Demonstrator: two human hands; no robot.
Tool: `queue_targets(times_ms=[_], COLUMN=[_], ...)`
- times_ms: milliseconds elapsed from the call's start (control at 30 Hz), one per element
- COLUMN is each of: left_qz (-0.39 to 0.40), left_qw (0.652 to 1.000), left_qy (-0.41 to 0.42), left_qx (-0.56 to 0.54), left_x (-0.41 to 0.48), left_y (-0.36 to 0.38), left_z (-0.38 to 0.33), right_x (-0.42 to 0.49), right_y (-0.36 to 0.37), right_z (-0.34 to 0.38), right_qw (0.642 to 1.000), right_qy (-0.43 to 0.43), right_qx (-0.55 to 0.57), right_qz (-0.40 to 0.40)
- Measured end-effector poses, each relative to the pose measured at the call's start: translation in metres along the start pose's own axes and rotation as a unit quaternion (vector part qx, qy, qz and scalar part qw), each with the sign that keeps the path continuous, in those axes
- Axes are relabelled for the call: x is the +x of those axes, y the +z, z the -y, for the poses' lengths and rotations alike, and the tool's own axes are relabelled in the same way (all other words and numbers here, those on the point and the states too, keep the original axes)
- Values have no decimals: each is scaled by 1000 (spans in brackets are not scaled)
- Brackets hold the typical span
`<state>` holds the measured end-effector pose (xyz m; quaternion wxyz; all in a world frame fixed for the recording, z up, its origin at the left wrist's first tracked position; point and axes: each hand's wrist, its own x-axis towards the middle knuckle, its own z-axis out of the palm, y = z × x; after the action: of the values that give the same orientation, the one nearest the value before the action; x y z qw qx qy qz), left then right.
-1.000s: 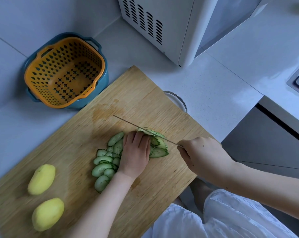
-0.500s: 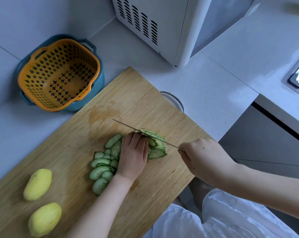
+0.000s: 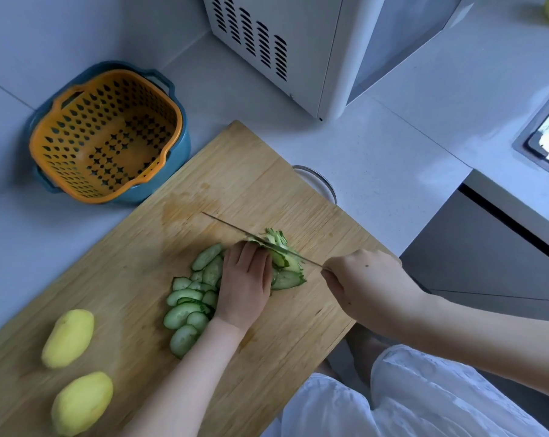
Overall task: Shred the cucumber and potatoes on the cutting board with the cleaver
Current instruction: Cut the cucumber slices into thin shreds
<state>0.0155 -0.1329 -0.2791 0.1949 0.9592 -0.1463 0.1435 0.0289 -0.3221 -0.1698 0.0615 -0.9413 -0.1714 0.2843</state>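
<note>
Your right grip (image 3: 361, 285) is wrapped tight round the cleaver's (image 3: 229, 224) handle, which is hidden inside your fist; only the thin steel spine shows, seen edge-on. Your left grip (image 3: 244, 282) presses down on the cucumber slices (image 3: 184, 313) with its fingers bent, the fingertips tucked out of sight and the knuckles against the blade. Some of the slices lie covered under that palm. Just past the blade, on the side away from your left grip, sits a ragged heap of cucumber shreds (image 3: 277, 239).

The cutting board (image 3: 140, 263) is pale striped bamboo, and its corner nearest you, left of your left grip, is cut off by the frame. Two smooth, peeled yellow potatoes (image 3: 68, 338) (image 3: 81, 403) lie on it, well left of your left grip. An orange perforated strainer (image 3: 61, 171) nests in a blue bowl (image 3: 178, 152) on the tabletop (image 3: 377, 146), beyond that grip.

Since half a second ago, both grips keep their poses, the blade stays in the cucumber, and the potatoes have not shifted on the board.
</note>
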Motion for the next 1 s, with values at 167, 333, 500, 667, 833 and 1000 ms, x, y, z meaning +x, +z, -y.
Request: queue_targets(times_ms=[167, 333, 500, 667, 833, 1000], left_qz=[-5, -6, -8, 10, -13, 23], left_qw=[1000, 1000, 1000, 999, 1000, 1000], left_qy=[-11, -13, -9, -27, -16, 9], left_qx=[-3, -9, -9, -19, 12, -1], left_x=[0, 0, 0, 1, -3, -6], left_y=[-1, -1, -3, -11, -19, -7], left_z=[-2, -2, -4, -6, -2, 3], right_x=[3, 8, 18, 21, -8, -17], right_y=[1, 10, 3, -19, -16, 1], right_z=[4, 6, -6, -23, -9, -4], right_qw=[1000, 1000, 999, 996, 997, 997], right_qy=[-6, -1, 4, 33, 18, -8], right_qx=[10, 10, 49, 63, 49, 39], right_qz=[-1, 2, -14, -60, -56, -70])
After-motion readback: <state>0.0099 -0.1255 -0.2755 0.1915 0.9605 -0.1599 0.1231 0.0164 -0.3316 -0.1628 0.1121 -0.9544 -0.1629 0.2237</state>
